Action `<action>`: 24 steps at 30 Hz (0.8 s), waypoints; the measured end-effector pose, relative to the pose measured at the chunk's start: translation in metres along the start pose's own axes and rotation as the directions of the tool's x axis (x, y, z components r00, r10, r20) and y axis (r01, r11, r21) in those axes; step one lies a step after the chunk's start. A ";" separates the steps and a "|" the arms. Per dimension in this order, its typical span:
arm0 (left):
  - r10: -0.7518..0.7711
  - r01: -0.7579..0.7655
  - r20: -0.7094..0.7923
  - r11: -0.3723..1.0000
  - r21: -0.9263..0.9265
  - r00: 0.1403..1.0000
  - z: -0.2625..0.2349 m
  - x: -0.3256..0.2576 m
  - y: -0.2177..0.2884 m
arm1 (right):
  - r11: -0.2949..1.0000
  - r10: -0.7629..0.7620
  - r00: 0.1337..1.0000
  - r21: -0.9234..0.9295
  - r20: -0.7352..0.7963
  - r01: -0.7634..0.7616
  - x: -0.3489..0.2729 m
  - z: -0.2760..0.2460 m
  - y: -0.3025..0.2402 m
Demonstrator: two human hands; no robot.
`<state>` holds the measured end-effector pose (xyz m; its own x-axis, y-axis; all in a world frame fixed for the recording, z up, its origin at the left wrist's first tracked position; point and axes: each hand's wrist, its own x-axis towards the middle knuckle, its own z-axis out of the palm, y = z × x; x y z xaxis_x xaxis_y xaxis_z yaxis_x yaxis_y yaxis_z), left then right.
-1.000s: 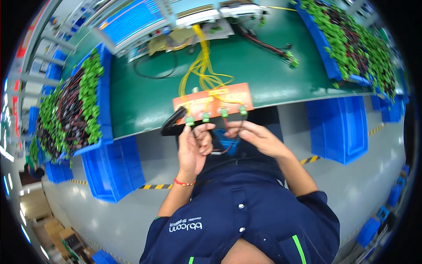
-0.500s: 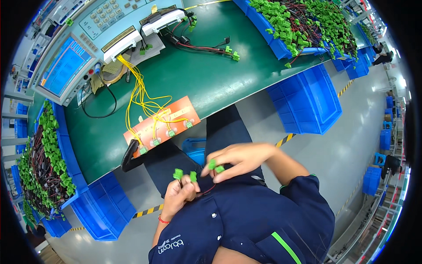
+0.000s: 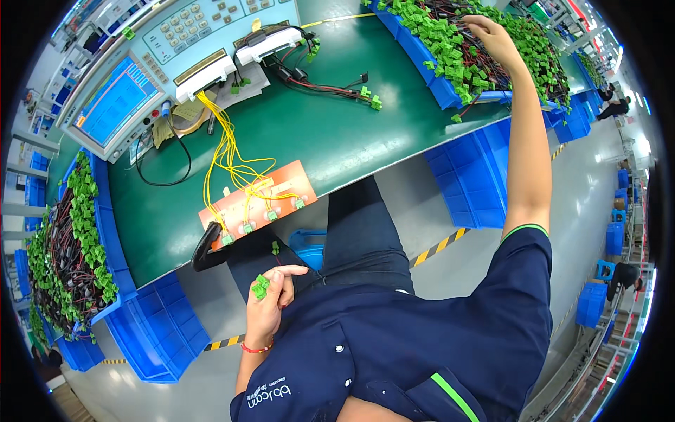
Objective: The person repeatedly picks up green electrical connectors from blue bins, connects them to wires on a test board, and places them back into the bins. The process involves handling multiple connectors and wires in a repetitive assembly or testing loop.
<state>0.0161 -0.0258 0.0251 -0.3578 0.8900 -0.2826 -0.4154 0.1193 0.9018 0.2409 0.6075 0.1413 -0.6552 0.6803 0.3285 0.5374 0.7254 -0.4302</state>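
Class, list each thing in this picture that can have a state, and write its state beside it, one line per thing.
Left hand: closed on small green plastic connectors, by the lap.
Right hand: reaching into the blue plastic bin of wired green connectors.
Orange rectangular test board: flat on the green bench, yellow wires attached.
Blue tester screen: lit.
Left blue bin of harnesses: full.

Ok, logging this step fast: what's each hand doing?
Left hand: closed on green connectors.
Right hand: reaching into the blue bin of harnesses; grip cannot be told.
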 end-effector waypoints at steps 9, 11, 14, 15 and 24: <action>-0.027 0.068 -0.196 0.976 0.205 0.980 -0.002 -0.013 -0.005 | 0.894 -0.110 0.993 -0.431 0.046 0.119 0.031 0.025 0.019; -0.043 0.084 -0.195 0.974 0.210 0.980 0.000 -0.010 -0.003 | 0.921 -0.121 0.989 -0.380 -0.080 0.082 0.028 0.020 0.021; -0.048 0.087 -0.172 0.969 0.229 0.984 -0.001 -0.002 0.000 | 0.989 -0.071 0.938 -0.146 -0.339 0.022 0.024 -0.005 0.027; -0.047 0.080 -0.147 0.971 0.226 0.988 0.000 0.003 0.000 | 0.993 -0.104 0.887 -0.104 -0.450 0.063 0.022 -0.025 0.046; -0.023 0.050 -0.120 0.973 0.225 0.992 0.007 0.016 0.003 | 0.693 0.086 0.561 0.454 -0.823 0.560 0.001 -0.083 -0.140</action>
<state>0.0149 -0.0084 0.0252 -0.4462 0.8276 -0.3406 -0.2339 0.2595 0.9370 0.2092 0.5157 0.2713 0.1156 0.5308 0.8396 -0.2354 0.8358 -0.4959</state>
